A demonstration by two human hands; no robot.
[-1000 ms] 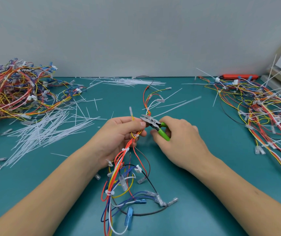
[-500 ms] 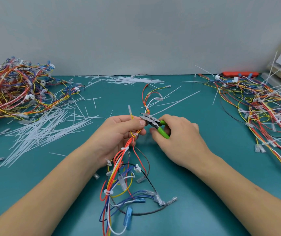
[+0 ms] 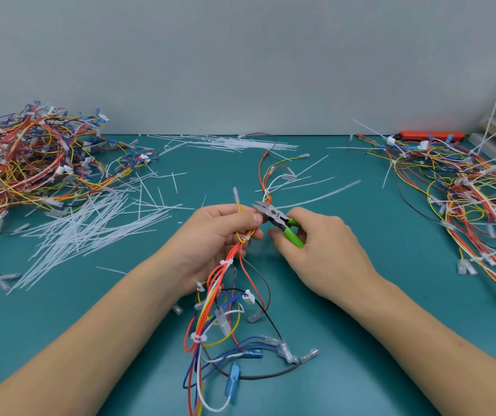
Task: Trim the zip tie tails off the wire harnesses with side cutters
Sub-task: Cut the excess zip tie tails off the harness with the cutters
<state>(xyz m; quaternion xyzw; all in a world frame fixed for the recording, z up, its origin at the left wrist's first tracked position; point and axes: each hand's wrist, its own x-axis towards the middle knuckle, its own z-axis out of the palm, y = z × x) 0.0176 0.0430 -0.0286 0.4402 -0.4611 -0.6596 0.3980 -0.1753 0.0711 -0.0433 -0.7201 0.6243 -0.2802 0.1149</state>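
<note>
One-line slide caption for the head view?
Left hand grips a wire harness while right hand holds green-handled side cutters at its upper end.

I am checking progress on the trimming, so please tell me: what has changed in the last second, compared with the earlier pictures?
Almost nothing. The left hand still grips the wire harness and the right hand still holds the green-handled side cutters with the tip beside the left thumb. Both hands sit marginally higher in the picture, probably from head movement. The cut zip tie tails and both harness piles lie as before.

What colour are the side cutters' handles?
Bright green, on the side cutters held in the right hand; head view.
</note>
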